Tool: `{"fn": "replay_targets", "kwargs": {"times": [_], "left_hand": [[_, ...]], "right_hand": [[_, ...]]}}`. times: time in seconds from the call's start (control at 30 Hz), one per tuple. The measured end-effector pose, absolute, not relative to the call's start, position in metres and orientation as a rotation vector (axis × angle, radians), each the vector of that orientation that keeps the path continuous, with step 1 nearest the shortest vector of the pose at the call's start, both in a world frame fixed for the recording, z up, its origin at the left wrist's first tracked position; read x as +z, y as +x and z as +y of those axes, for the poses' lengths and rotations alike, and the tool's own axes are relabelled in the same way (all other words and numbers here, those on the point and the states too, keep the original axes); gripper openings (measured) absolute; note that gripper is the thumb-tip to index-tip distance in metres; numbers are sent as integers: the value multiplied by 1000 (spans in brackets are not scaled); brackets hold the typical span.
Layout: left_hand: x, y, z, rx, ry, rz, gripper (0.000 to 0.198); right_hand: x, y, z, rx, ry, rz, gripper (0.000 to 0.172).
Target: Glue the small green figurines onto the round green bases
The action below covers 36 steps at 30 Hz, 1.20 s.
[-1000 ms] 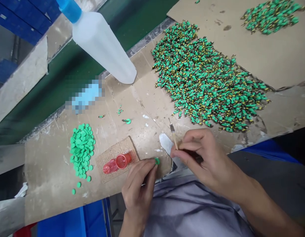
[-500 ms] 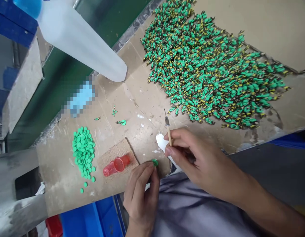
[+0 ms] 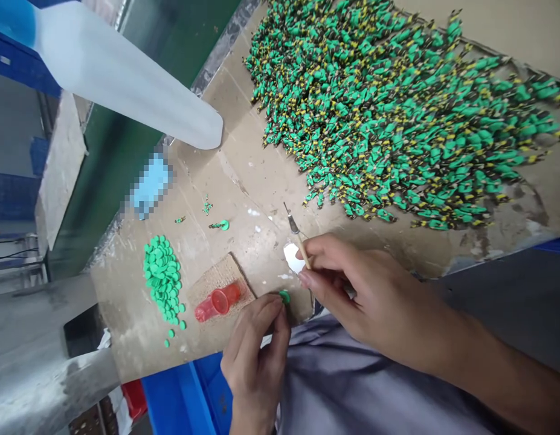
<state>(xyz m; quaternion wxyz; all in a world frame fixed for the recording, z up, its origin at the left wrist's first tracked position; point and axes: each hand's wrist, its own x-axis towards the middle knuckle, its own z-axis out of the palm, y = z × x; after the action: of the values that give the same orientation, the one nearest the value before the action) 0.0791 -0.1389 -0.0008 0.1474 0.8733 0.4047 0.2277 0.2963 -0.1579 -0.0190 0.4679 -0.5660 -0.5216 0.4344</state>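
Observation:
My left hand (image 3: 255,344) pinches a small green disc (image 3: 285,296) between thumb and fingertips. My right hand (image 3: 352,296) grips a slim wooden-handled pick (image 3: 298,238) with a metal tip. Just under the pick lies a white scrap of paper or plastic (image 3: 292,258), partly hidden by my right fingers. A red plastic cup (image 3: 218,302) lies on its side on a cork pad (image 3: 208,287) left of my left hand. Farther left is a heap of green discs (image 3: 162,278). A large pile of small green-and-yellow parts (image 3: 388,115) spreads beyond my right hand.
Everything lies on a stained cardboard-covered bench (image 3: 247,175). A white plastic bottle with a blue cap (image 3: 121,72) lies at the far edge. A pixelated blue object (image 3: 150,184) sits near it. A blue crate (image 3: 180,393) stands below the near edge.
The whole view has swung, so the bench and piles shift left and appear closer. Both hands keep their hold, and the pick now leans farther left.

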Motion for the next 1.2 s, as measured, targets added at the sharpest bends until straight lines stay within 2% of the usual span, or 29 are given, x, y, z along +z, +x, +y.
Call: {"fn": "replay_targets", "kwargs": {"times": [0.43, 0.63, 0.73, 0.9, 1.07, 1.2], "left_hand": [[7, 85, -136, 601, 2658, 1142, 20], [5, 81, -131, 624, 2627, 1129, 20], [1, 80, -129, 665, 2648, 1076, 22], [-7, 79, -126, 760, 2661, 980, 19], [-16, 77, -125, 864, 2652, 934, 18], [-21, 75, -125, 936, 2632, 917, 18]], "right_hand": [[-15, 298, -158, 1202, -1346, -1192, 2], [-14, 302, -154, 1307, -1256, -1127, 14], [-14, 302, -152, 1252, -1297, -1165, 17], [-15, 288, -153, 1066, -1244, -1267, 11], [-21, 270, -160, 799, -1182, -1389, 18], [-27, 260, -165, 711, -1177, -1415, 19]]}}
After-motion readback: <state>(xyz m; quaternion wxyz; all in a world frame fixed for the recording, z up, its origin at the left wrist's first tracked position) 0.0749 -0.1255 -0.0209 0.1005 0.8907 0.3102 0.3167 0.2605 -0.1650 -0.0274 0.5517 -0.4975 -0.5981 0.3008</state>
